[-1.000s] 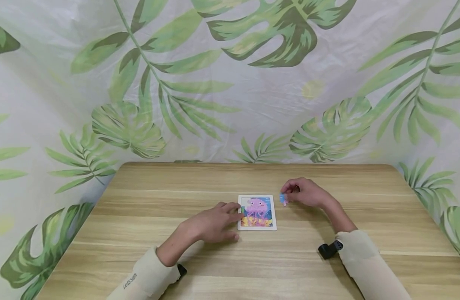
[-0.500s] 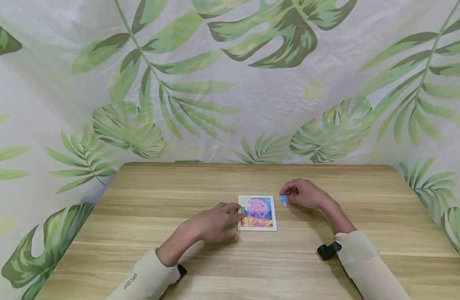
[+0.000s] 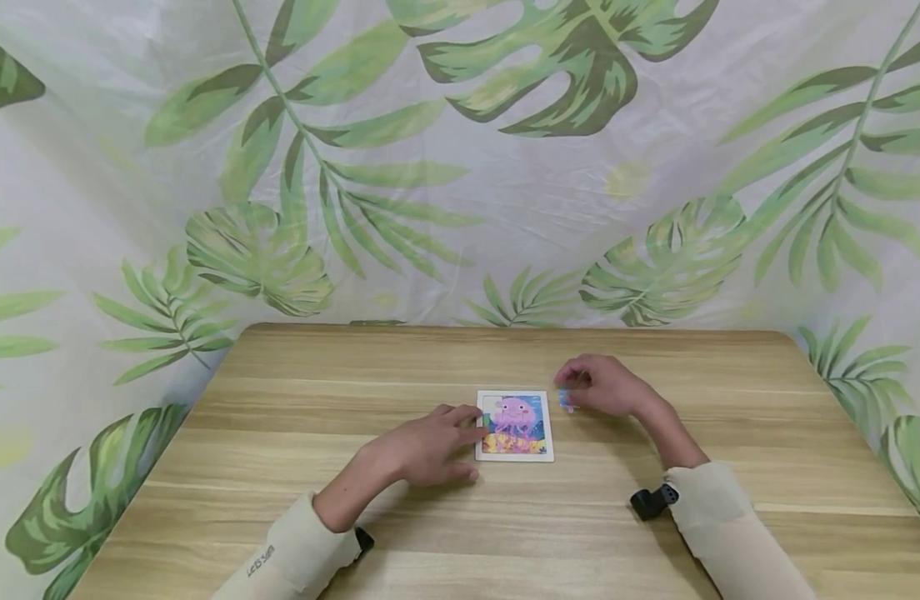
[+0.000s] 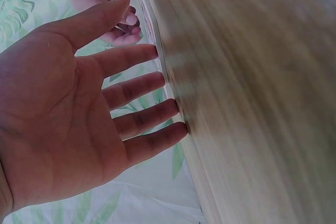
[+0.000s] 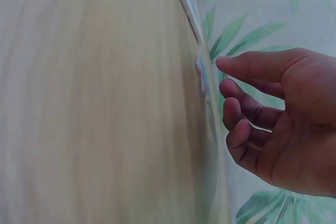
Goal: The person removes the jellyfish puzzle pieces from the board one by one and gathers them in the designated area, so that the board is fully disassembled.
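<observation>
we see the left hand [image 3: 422, 448] lying flat on the wooden table [image 3: 317, 500], its fingers [image 4: 137, 87] straight and slightly spread; their tips meet the left edge of the jellyfish puzzle board [image 3: 515, 425], and the hand grips nothing. in the left wrist view the same fingertips rest against the thin edge of the board [image 4: 152, 30], with the thumb raised above them. the right hand [image 3: 606, 386] hovers low over the table just to the right of the board's upper right corner. its fingers [image 5: 252, 108] are loosely curled, the index finger extended further than the rest, and in the right wrist view a narrow gap separates them from the small blue puzzle piece [image 3: 566, 400], which lies on the table. in the head view the piece sits directly beneath the fingertips, so we cannot tell from that view alone whether they touch it; the right wrist view shows the piece [image 5: 201, 72] just beside the index fingertip and not pinched. the piece lies near the board, just off its right edge, apart from it. both forearms wear pale sleeves [image 3: 722, 517], and a leaf-patterned cloth [image 3: 460, 167] hangs behind the table.
</observation>
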{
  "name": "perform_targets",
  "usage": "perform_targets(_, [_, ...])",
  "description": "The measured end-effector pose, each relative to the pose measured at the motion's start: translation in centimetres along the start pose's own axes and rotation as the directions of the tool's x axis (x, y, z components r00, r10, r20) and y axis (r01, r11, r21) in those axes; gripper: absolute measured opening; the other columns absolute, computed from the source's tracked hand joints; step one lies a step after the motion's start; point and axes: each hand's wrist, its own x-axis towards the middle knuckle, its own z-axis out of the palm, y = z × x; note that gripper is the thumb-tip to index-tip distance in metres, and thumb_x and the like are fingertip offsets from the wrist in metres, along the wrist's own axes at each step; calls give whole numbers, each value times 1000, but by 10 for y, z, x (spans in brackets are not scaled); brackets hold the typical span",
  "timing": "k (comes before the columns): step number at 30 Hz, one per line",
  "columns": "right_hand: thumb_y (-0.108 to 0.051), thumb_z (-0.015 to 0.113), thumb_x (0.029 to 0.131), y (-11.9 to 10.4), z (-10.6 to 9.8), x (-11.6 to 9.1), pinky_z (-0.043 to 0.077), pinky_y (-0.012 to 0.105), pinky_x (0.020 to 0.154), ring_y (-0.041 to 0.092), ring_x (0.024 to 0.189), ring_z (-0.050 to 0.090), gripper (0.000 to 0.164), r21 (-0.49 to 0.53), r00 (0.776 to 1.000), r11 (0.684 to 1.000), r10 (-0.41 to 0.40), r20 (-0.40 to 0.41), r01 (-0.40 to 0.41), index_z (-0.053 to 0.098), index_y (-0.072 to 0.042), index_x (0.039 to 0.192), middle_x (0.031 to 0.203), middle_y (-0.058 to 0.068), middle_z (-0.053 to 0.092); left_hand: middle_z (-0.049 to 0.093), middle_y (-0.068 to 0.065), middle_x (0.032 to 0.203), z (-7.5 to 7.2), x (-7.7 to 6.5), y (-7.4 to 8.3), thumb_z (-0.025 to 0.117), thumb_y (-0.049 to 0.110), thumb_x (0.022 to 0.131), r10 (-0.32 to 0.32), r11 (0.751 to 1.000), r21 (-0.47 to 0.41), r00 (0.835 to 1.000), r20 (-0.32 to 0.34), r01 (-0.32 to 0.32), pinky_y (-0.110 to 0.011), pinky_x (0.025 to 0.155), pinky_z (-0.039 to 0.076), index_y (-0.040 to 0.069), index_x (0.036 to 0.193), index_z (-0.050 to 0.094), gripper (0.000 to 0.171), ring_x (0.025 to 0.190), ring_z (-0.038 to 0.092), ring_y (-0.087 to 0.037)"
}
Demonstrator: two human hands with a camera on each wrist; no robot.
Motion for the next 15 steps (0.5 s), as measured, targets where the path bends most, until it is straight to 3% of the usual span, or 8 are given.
perform_targets(5, [-4, 75, 96, -13, 8, 6, 56, 33, 82, 18, 95, 66, 21, 21, 1000, 999, -29, 13, 28, 76, -3, 117, 112, 11, 75, 38, -10, 173, -1, 0, 1, 69, 42, 105, -5, 1000, -2, 1000, 3, 5, -54, 126, 41, 17, 159, 54, 62, 158, 38, -40])
perform_targets(15, [-5, 76, 97, -32, 23, 19, 59, 42, 93, 21, 103, 67, 23, 8, 998, 998, -57, 13, 57, 76, -5, 119, 115, 9, 77, 38, -10, 173, -1, 1, 0, 69, 42, 105, -15, 1000, -18, 1000, 7, 16, -54, 125, 42, 18, 159, 55, 60, 158, 38, -39])
